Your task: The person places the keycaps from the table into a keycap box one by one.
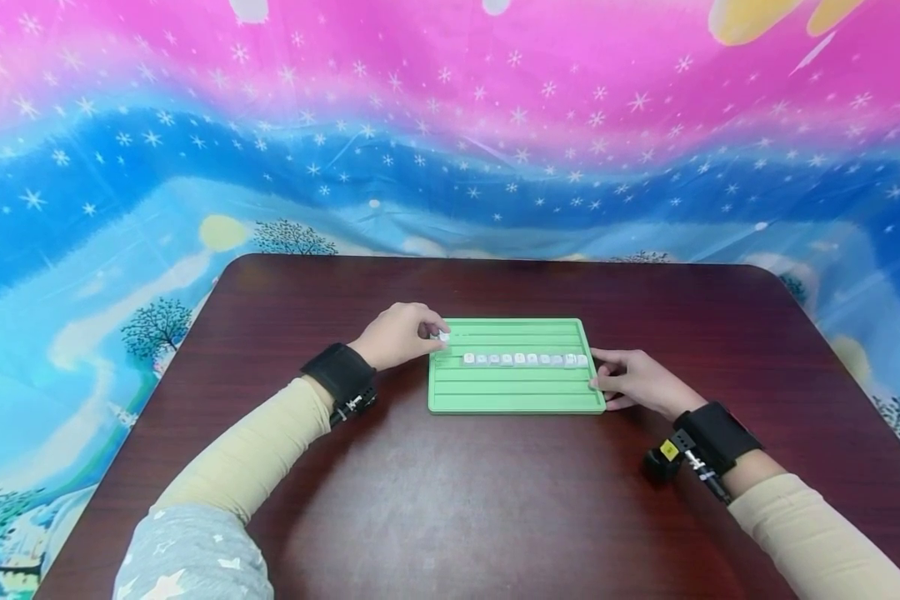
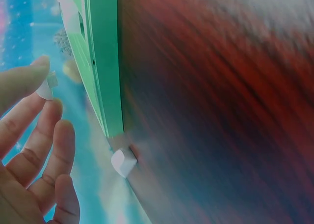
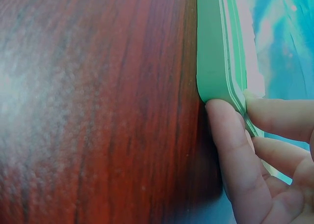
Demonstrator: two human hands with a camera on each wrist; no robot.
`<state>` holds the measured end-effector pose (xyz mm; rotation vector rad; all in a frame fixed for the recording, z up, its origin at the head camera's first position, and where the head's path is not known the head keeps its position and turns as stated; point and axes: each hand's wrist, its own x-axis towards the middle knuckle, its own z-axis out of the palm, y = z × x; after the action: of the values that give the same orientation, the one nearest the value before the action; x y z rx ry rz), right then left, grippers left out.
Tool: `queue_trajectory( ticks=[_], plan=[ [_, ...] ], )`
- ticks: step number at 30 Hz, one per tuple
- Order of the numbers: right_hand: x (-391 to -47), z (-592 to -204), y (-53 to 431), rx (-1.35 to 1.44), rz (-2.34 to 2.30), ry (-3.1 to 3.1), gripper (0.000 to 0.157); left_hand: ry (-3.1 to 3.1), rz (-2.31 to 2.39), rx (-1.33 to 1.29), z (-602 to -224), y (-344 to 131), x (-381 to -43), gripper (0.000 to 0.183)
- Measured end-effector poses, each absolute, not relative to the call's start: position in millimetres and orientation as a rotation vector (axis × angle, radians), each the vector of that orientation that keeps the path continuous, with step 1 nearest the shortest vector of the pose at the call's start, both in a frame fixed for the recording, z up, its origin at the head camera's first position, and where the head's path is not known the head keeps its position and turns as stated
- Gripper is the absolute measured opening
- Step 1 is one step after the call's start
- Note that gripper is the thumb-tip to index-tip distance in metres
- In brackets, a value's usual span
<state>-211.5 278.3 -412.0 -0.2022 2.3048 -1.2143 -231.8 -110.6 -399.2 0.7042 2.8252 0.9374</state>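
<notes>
A light green tray [image 1: 517,403] with long raised ridges lies flat on the table. Along one of its middle channels runs a row of several small white keycaps [image 1: 520,358]. Over the tray's far left corner, my left hand [image 1: 403,333] pinches one white keycap [image 2: 46,90] between thumb and fingertips. Another white keycap [image 2: 123,161] rests on the table just outside the tray, visible in the left wrist view and hidden in the head view. At the opposite side, my right hand [image 1: 637,381] grips the tray's right edge, its fingers [image 3: 230,130] against the corner.
The dark reddish-brown wooden table [image 1: 450,508] has rounded far corners. Behind it hangs a pink and blue cloth [image 1: 450,125] patterned with snowflakes and trees. Each wrist wears a black strap [image 1: 339,372] with a small device.
</notes>
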Motion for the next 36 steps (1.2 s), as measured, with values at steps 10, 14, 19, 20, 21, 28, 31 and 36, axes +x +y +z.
queue_trajectory(
  ticks=[10,14,19,20,21,28,31,36],
  plan=[
    [-212,-412,278,-0.207,-1.223,2.293,0.071,2.808,0.931,0.729,-402,-101,-228,0.022],
    [-212,-412,278,-0.208,-1.224,2.289,0.071,2.826,0.864,0.754,-404,-97,-227,0.02],
    [-213,-411,278,-0.204,-1.221,2.291,0.07,2.862,0.776,0.747,-403,-91,-224,0.018],
    [-213,-411,278,-0.206,-1.219,2.291,0.07,2.863,0.765,0.739,-403,-90,-223,0.018],
    [-213,-411,278,-0.209,-1.218,2.291,0.07,2.862,0.757,0.729,-403,-90,-222,0.017],
    [-213,-411,279,-0.19,-1.22,2.282,0.07,2.83,0.688,0.69,-407,-89,-217,0.013],
    [-213,-411,279,-0.188,-1.216,2.284,0.07,2.83,0.674,0.67,-407,-87,-217,0.013],
    [-212,-412,279,-0.196,-1.212,2.289,0.07,2.842,0.661,0.64,-408,-83,-218,0.013]
  ],
)
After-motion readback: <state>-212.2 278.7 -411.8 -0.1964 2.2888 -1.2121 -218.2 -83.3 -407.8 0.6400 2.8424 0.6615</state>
